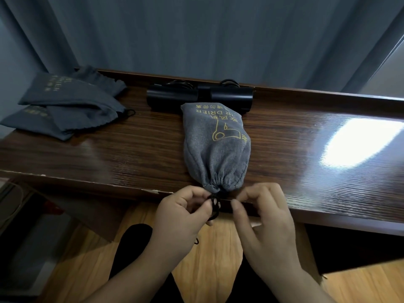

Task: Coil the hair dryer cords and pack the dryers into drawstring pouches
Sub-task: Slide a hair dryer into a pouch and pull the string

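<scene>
Ideally both hands, left [179, 212] and right [262, 213], each pinching the black drawstring [213, 204], pull evenly (pouch [215, 147] already cinched) for a snug knot.

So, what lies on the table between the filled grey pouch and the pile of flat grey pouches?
Head view: only bare dark wooden table lies between the filled grey drawstring pouch and the pile of flat grey pouches.

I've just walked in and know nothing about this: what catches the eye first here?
A stuffed grey pouch with gold print lies mid-desk, its gathered mouth at the near edge. There the left hand and right hand work its black drawstring. Behind lie black dryers; empty pouches are piled far left.
</scene>
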The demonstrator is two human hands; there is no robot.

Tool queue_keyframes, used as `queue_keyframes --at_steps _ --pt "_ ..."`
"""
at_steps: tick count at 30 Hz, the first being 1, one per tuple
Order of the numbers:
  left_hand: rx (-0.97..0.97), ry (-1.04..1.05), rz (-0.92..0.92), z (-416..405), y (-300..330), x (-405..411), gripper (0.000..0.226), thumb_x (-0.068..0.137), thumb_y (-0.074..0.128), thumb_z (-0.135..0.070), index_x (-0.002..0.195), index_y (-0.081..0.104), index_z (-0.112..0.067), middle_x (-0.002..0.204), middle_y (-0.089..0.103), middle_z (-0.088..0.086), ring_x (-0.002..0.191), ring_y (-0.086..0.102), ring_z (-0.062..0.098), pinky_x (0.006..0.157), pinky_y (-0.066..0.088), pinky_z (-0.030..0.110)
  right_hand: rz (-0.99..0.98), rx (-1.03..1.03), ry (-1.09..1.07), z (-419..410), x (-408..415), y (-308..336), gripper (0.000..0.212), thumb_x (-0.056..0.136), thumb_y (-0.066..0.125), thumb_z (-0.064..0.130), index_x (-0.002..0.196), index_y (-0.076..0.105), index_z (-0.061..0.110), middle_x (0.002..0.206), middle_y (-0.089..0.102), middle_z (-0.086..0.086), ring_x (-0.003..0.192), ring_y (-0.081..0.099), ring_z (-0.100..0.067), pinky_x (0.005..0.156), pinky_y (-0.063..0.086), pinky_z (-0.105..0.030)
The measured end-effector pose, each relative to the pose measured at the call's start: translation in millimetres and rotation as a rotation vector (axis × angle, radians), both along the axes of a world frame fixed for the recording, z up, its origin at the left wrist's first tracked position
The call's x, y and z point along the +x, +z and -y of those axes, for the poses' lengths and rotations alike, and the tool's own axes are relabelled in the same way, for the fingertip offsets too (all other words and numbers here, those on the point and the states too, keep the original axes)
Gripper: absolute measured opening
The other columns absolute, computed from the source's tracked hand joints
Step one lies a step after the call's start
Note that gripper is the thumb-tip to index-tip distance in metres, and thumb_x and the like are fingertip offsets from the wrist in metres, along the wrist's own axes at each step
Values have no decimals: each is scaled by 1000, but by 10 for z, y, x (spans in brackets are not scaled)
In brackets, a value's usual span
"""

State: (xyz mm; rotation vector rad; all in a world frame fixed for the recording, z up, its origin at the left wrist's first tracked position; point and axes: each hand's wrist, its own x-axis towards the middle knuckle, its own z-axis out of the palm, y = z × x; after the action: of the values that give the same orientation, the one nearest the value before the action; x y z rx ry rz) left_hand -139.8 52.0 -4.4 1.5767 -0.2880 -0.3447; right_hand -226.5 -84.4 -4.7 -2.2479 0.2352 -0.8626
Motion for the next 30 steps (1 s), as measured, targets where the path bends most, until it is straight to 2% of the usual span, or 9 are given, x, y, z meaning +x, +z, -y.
queue_keyframes --at_steps 3,8,11,14,17,19,23,26,30 --pt "-5 -3 -41 -6 -27 13 32 91 66 0 79 72 -30 75 75 9 65 67 37 51 46 30 -146 275 8 -93 -74 11 15 89 65 38 84 53 31 74 63 11 57 56 -10 51 44 -24" --pt "-3 4 -1 -22 -20 -6 30 88 69 0 80 76 -28 80 77 4 76 73 19 66 56 27 -390 736 189 -181 -3 -14 40 83 81 19 97 44 15 86 76 3 77 68 -6 70 51 -23" --pt "-18 11 -6 -25 21 -12 33 85 71 4 72 77 -25 71 74 2 64 70 8 59 52 18 -301 869 234 -185 55 -20 29 90 69 9 102 43 7 78 72 -8 79 69 -16 75 54 -29" --pt "24 53 63 -56 32 37 28 83 75 -2 73 77 -28 75 76 -3 71 70 5 65 52 15 -206 1159 268 -148 84 41 15 99 49 -6 100 42 8 78 63 -7 79 72 -31 81 58 -40" --pt "47 60 99 -85 17 71 24 81 78 -10 79 77 -33 77 76 -4 75 69 7 71 52 18 -238 1404 277 -128 83 121 15 92 55 7 95 42 14 73 48 -5 55 52 -21 52 53 -32" --pt "25 62 115 -86 36 69 20 80 78 -12 81 77 -32 77 75 -4 74 69 6 70 51 16 -317 1226 223 -86 78 128 16 91 61 17 96 46 16 71 44 -1 49 37 -10 42 35 -20" --pt "19 89 171 -102 79 118 23 84 75 -10 84 75 -33 73 74 -3 71 68 7 71 51 17 -366 213 108 116 47 142 11 91 69 34 86 62 27 64 59 9 58 52 -6 57 38 -15" --pt "23 114 172 -122 102 193 30 89 69 -5 82 74 -33 71 73 -2 69 68 9 67 53 20 -309 61 113 273 41 183 27 96 61 37 73 64 25 67 63 14 67 59 -5 60 38 -11" --pt "14 118 154 -153 103 271 31 92 66 -1 80 73 -29 73 73 0 69 69 10 64 53 21 -262 78 98 430 41 190 31 98 62 33 69 62 24 60 57 12 57 54 -5 55 36 -10"
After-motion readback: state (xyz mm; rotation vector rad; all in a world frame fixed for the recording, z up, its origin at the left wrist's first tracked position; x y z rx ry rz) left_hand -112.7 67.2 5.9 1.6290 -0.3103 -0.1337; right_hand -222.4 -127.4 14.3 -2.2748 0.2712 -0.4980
